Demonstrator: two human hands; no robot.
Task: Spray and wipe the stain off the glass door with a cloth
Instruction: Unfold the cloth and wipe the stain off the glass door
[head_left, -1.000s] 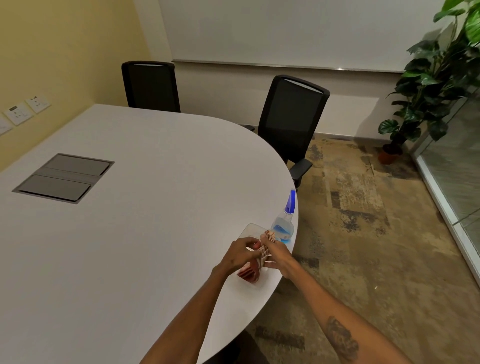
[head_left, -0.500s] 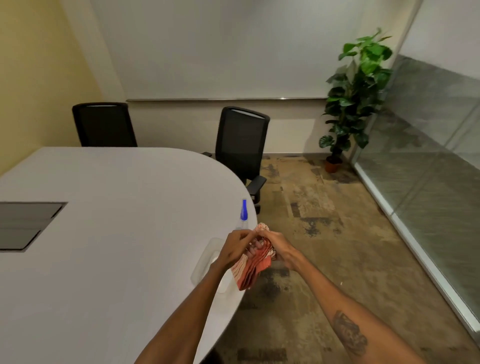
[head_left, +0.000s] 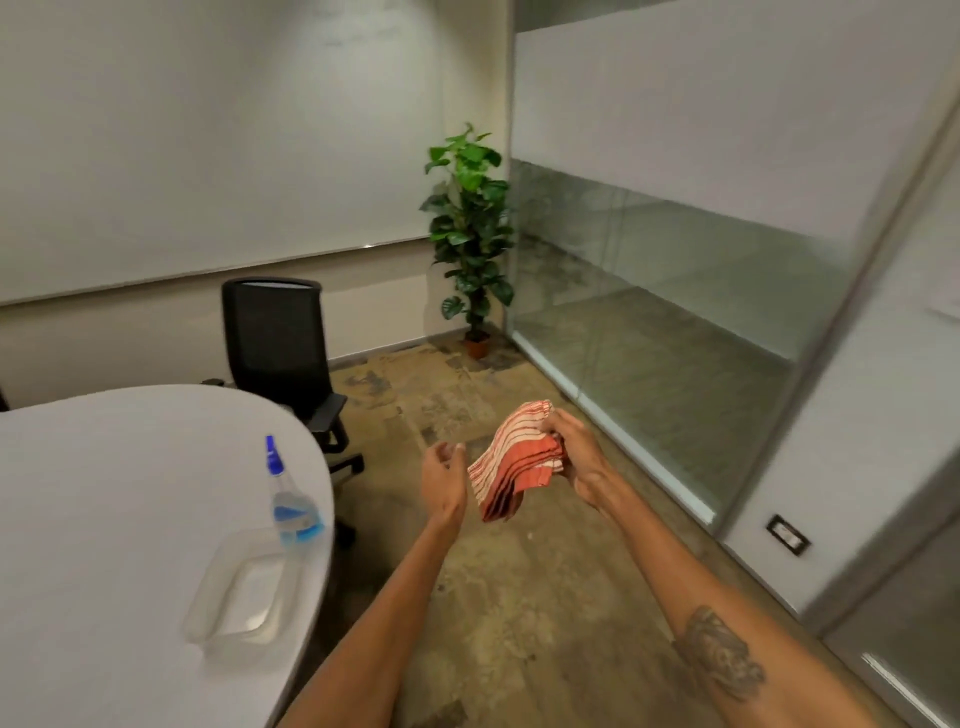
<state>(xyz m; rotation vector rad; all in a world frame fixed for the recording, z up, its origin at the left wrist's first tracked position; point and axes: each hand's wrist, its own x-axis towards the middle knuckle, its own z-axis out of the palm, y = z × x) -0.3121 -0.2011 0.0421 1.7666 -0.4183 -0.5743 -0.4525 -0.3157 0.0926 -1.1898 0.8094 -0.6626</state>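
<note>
A folded red and white striped cloth (head_left: 514, 460) hangs in the air above the floor, gripped by my right hand (head_left: 574, 454). Just left of the cloth, my left hand (head_left: 441, 475) has its fingers loosely curled and holds nothing. A clear spray bottle (head_left: 291, 501) with blue liquid and a blue nozzle stands near the right edge of the white table (head_left: 104, 519). Glass panels (head_left: 675, 291) with a frosted upper band run along the right side of the room. No stain shows on the glass from here.
A clear plastic tray (head_left: 241, 595) lies on the table just in front of the bottle. A black office chair (head_left: 283, 358) stands behind the table. A potted plant (head_left: 470, 234) fills the far corner. A wall socket (head_left: 788, 535) sits low at the right.
The cloth has been lifted off the tray and carried right, away from the table. My left hand has let go of it. The view has turned right toward the glass.
</note>
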